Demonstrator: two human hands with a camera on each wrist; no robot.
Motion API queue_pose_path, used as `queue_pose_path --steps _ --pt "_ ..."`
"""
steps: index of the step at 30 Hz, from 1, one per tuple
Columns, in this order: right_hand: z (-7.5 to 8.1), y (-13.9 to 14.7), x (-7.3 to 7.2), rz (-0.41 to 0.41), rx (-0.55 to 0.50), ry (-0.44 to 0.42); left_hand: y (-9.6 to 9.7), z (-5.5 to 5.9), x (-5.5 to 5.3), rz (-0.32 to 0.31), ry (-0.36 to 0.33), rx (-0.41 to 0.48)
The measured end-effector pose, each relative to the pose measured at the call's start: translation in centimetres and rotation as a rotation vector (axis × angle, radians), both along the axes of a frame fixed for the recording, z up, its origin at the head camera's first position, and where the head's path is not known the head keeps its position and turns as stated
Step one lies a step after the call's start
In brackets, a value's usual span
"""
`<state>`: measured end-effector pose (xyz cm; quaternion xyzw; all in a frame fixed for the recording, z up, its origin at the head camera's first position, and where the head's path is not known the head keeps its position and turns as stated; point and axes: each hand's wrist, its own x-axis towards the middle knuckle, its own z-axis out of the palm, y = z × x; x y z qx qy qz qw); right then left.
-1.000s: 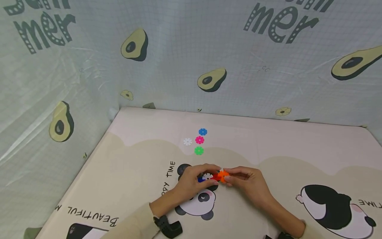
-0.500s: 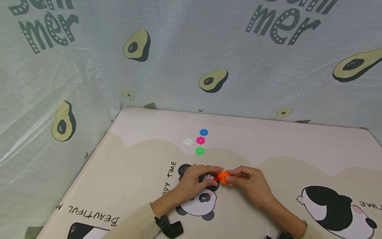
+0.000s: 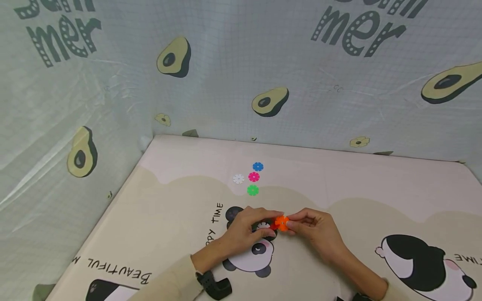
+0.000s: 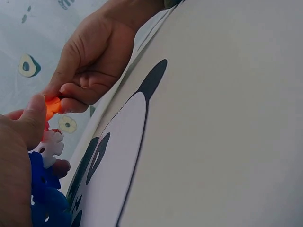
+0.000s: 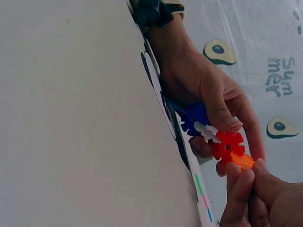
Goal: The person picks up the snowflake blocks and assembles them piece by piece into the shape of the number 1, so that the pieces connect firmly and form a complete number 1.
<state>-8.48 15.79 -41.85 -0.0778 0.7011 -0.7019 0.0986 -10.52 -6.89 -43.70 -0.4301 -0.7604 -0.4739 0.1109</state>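
1. Edge work: the right grip [image 3: 314, 228] pinches the orange disc [image 3: 281, 223] between thumb and fingers. Slots pushed together out of line could make it slip or spring away.

2. Weak links: the left grip [image 3: 244, 230] holds the chain [image 4: 41, 172] between thumb and fingers. A twist or sideways shove from either side would likely pop a joint, most probably where orange meets red.

3. Hard to read: the orange disc overlaps the red disc [image 5: 228, 145] between the two grips, but whether its slot is fully seated cannot be told. If it is only half in, letting go with the right grip too soon might drop it.

4. Beyond the grips, on the surface [image 3: 331, 267], lie the loose blue disc [image 3: 257, 167], pink disc [image 3: 254, 177], loose white disc [image 3: 238, 179] and green disc [image 3: 252, 190]. A careless reach could scatter them.

5. The look: bright, thin, flower-edged discs with notched rims, set at differing angles. From the right grip back into the left run orange, red, white and blue; the red disc shows a small central hole.
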Motion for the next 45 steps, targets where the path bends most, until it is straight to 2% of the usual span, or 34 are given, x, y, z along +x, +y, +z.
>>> queue_pose_path --steps 7,9,12,14,16,21,28,32,39,45 --pt "0.0 0.2 -0.3 0.000 0.052 0.036 0.1 0.2 0.0 -0.033 -0.008 0.045" --pt "0.0 0.4 -0.5 -0.010 0.078 0.045 0.2 0.8 0.2 -0.034 -0.021 0.064" --pt "0.3 0.9 -1.0 -0.034 0.111 0.053 0.3 2.2 0.7 -0.027 -0.030 0.082" --pt "0.4 1.2 -1.6 -0.046 0.144 0.061 0.3 3.2 1.0 -0.020 -0.043 0.094" --pt "0.6 1.4 -2.3 -0.052 0.181 0.082 0.3 3.6 1.2 -0.019 -0.047 0.106" --pt "0.8 1.2 -4.4 -0.040 0.255 0.133 0.3 3.6 1.3 -0.023 -0.083 0.122" --pt "0.6 -0.6 -6.9 -0.008 0.394 0.242 0.3 3.7 1.5 0.000 -0.124 0.121" --pt "0.2 -1.8 -7.8 0.008 0.443 0.293 0.3 3.5 1.4 0.010 -0.121 0.126" --pt "-0.2 -3.7 -9.0 0.053 0.465 0.326 0.3 0.8 0.5 0.015 -0.143 0.110" --pt "-0.4 -5.1 -9.7 0.086 0.496 0.359 0.2 0.1 0.2 0.006 -0.090 0.116"
